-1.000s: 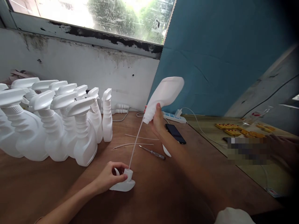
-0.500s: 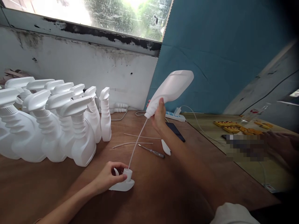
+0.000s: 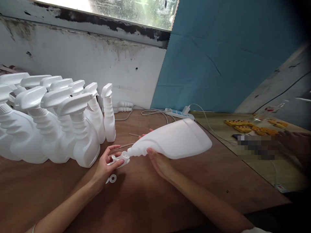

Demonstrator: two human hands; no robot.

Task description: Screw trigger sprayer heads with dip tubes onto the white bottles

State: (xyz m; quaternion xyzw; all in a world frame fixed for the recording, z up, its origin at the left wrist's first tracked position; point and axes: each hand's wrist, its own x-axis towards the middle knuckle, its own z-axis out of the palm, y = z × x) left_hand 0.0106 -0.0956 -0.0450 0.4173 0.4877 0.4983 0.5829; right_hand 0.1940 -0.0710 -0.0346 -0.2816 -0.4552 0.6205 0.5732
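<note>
My left hand grips a white trigger spray head just above the table, its round collar facing the bottle. In my right hand lies a white plastic bottle, tilted nearly level. Its ribbed neck points left and meets or nearly meets the collar; whether they touch I cannot tell. The thin tube of the spray head does not show between them. Below my left hand, a small white ring rests on the table, with part of another white piece beside it. A thin tube lies partly behind the bottle.
Several white spray bottles with heads on stand at the left. Behind are a power strip and cables. To the right, yellow pieces, a clear bottle and another person's hand are on an adjoining table.
My right hand has lowered the bottle and turned it nearly level, bringing its neck to the spray head. The tube seen between them has disappeared from view. My left hand has lifted the head.
</note>
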